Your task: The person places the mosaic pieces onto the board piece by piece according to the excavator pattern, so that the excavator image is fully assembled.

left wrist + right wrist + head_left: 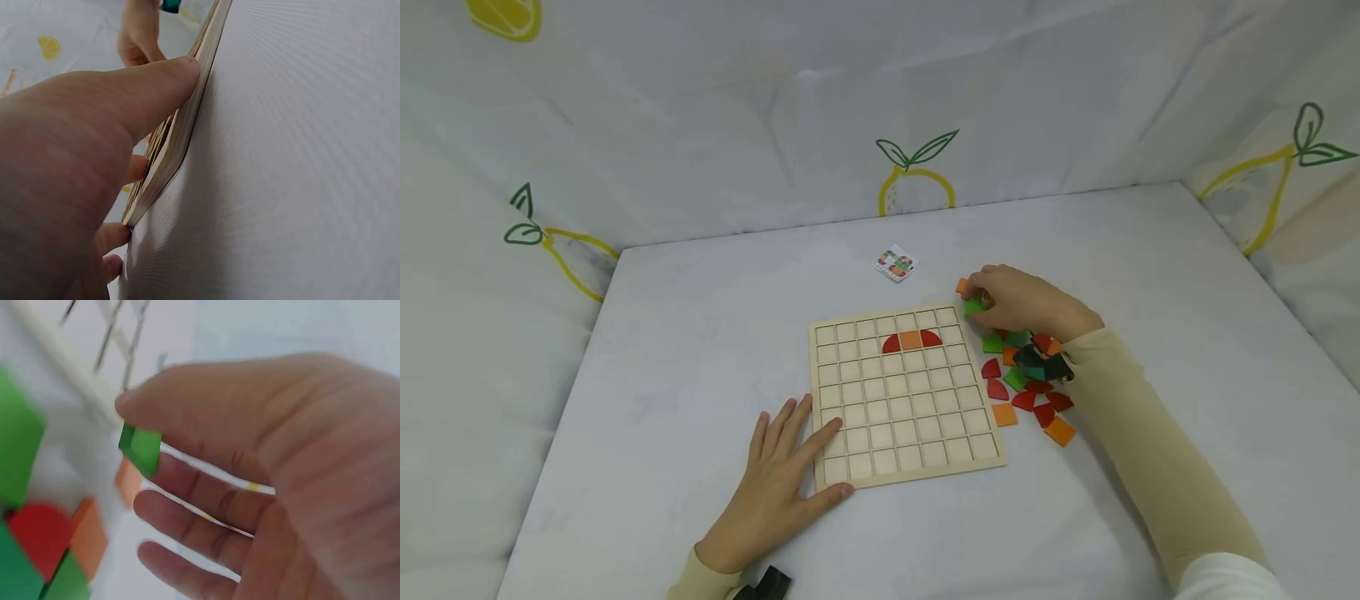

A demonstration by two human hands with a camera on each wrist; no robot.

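My left hand [775,492] lies with spread fingers at the near left corner of a wooden grid board [895,412]. In the left wrist view its thumb touches the edge of the board [181,134]. Past the board's far right corner, my right hand [1026,300] pinches a small green tile [147,450] between thumb and forefinger; the other fingers are extended. An orange tile [962,286] is near those fingertips. Set in the board's upper rows are an orange square [911,340] and a red quarter-round piece [891,343] on its left, with another red piece [930,337] on its right.
Loose red, green and orange pieces [1017,379] lie along the board's right side, partly under the right forearm. Beyond the board lies a small patterned card [896,263]. A black device [767,585] sits by the left wrist. White cloth covers the table [685,358].
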